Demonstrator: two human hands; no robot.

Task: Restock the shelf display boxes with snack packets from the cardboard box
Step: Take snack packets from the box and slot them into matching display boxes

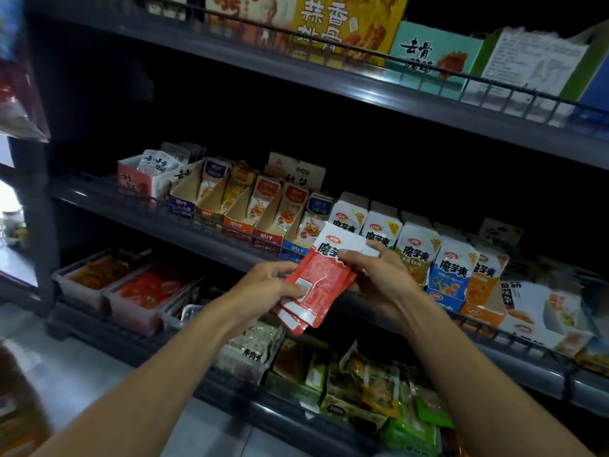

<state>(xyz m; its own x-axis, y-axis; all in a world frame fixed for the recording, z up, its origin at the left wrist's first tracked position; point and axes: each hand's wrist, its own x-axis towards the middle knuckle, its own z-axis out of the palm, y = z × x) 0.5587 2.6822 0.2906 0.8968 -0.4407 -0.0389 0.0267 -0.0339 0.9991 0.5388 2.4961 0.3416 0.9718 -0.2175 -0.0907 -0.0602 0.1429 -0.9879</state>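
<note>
Both your hands pinch a small stack of red snack packets in front of the middle shelf's front edge: your left hand grips its lower end, your right hand its upper end, just before the display boxes

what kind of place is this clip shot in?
Most likely a small shop or convenience store aisle. Dark metal shelves with wire front rails hold rows of snack display boxes, and the left hand and right hand hold a stack of red snack packets in front of them.
</note>
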